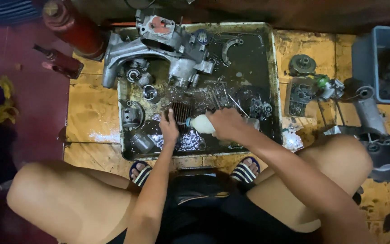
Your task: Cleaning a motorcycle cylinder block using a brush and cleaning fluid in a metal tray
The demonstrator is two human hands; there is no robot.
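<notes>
My right hand [225,124] grips a white plastic bottle [201,124] lying sideways, its nozzle pointing left. Liquid sprays from it over a dark finned metal part [182,110] that my left hand [168,126] holds in the tray. Both hands are over the near half of a large metal tray [272,68] filled with dark oily liquid. A big grey engine casing [159,45] lies across the tray's far left corner. Small metal parts sit in the liquid: a round cylinder piece [132,115], a ring [150,93] and a gear cluster [260,108].
A red cylinder [73,27] and a small red tool [59,61] lie at the far left. At the right are a gear [302,64], a small parts tray [299,96], a grey bin [384,63] and a long engine casing [378,135]. My knees and sandalled feet flank the tray's near edge.
</notes>
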